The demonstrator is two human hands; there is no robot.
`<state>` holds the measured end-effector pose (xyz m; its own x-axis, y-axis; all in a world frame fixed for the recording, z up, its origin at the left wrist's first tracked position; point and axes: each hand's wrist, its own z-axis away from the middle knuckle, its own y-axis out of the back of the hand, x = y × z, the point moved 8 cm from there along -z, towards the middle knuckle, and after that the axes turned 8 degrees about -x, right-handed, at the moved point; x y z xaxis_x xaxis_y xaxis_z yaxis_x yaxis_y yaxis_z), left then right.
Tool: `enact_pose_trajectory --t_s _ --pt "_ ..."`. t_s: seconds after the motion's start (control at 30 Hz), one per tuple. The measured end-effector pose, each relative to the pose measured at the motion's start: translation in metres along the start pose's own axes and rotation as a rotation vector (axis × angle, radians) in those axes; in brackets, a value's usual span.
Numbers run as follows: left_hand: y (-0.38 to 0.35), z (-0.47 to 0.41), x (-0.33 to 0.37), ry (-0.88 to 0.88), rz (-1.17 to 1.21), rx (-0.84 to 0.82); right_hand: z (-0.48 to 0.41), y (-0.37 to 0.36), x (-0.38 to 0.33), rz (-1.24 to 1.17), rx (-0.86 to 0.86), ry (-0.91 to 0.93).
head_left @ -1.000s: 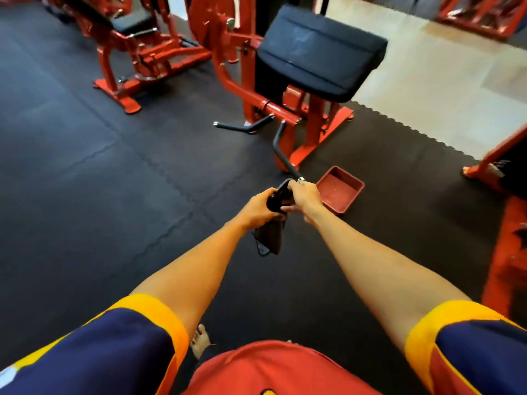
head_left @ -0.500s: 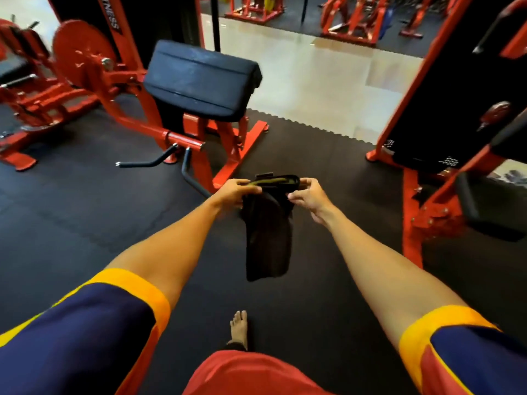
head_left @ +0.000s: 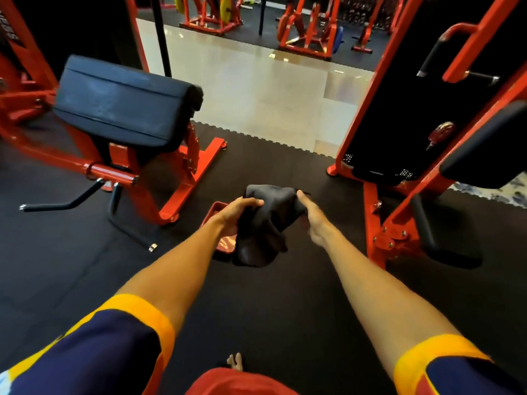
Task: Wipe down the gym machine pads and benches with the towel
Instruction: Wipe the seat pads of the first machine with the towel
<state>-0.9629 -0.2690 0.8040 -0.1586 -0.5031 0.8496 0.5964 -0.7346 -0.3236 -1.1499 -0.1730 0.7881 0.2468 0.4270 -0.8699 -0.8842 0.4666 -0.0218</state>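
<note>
Dark towel held up in front of the person, between two red gym machines.

The left hand grips the towel's upper edge, fingers curled over it. The right hand lies against the towel's right side with a finger stretched along the top corner, but blur hides whether it pinches the cloth. The towel hangs bunched below the hands, above the black rubber floor. A red tray lies on that floor under the left wrist, partly covered by hand and towel. To the left stands a curl machine with a sloped arm pad on its red frame. At the right edge a second machine's black pad juts in. Beyond both lies a pale tiled floor.
</note>
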Motion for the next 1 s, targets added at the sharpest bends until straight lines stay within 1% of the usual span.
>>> enact_pose_trajectory --t_s 0.07,0.1,0.17,0.2,0.27,0.3,0.37,0.4,0.47,0.53,0.6,0.63,0.67,0.73,0.77,0.83,0.93,0.97,1.0 --pt "-0.011 -0.030 0.025 0.025 0.013 -0.009 -0.013 0.014 -0.004 -0.033 -0.103 -0.034" --pt "-0.013 -0.039 0.034 0.026 0.018 -0.017 -0.016 0.015 -0.007 -0.023 -0.131 -0.040" --pt "-0.019 -0.059 0.052 0.001 0.042 -0.020 -0.028 0.025 -0.018 -0.065 -0.153 0.003" --pt "-0.022 -0.075 0.064 -0.001 0.056 -0.020 -0.041 0.034 -0.033 -0.111 -0.138 0.033" --pt "-0.024 -0.104 0.080 -0.029 0.055 -0.081 -0.063 0.053 -0.061 -0.178 -0.069 0.103" --pt "-0.025 -0.119 0.084 -0.024 0.016 -0.133 -0.076 0.065 -0.073 -0.187 -0.026 0.127" --pt "-0.029 -0.145 0.091 0.014 -0.111 -0.156 -0.104 0.087 -0.092 -0.176 -0.003 0.156" --pt "-0.029 -0.154 0.094 0.017 -0.144 -0.117 -0.113 0.092 -0.098 -0.177 -0.027 0.158" --pt "-0.024 -0.187 0.103 -0.045 -0.086 0.028 -0.145 0.107 -0.105 -0.102 -0.121 0.099" --pt "-0.020 -0.222 0.117 -0.117 0.061 0.123 -0.172 0.118 -0.111 0.085 -0.219 0.009" --pt "-0.019 -0.257 0.128 -0.166 0.191 0.147 -0.203 0.134 -0.125 0.220 -0.237 -0.012" --pt "-0.017 -0.273 0.132 -0.159 0.174 0.135 -0.217 0.143 -0.133 0.228 -0.213 0.000" --pt "-0.016 -0.282 0.132 -0.121 0.089 0.128 -0.228 0.150 -0.141 0.207 -0.199 0.012" --pt "-0.008 -0.305 0.124 0.020 -0.140 0.142 -0.250 0.160 -0.162 0.177 -0.202 0.036" --pt "0.004 -0.315 0.121 0.067 -0.202 0.185 -0.262 0.163 -0.174 0.175 -0.197 0.039" --pt "0.023 -0.332 0.122 0.066 -0.215 0.283 -0.283 0.168 -0.188 0.183 -0.171 0.056" --pt "0.044 -0.352 0.147 0.030 -0.211 0.498 -0.330 0.170 -0.208 0.221 -0.113 0.108" --pt "0.050 -0.360 0.154 0.026 -0.216 0.515 -0.345 0.170 -0.212 0.213 -0.086 0.113" --pt "0.055 -0.370 0.161 0.023 -0.235 0.495 -0.360 0.171 -0.215 0.205 -0.070 0.108"
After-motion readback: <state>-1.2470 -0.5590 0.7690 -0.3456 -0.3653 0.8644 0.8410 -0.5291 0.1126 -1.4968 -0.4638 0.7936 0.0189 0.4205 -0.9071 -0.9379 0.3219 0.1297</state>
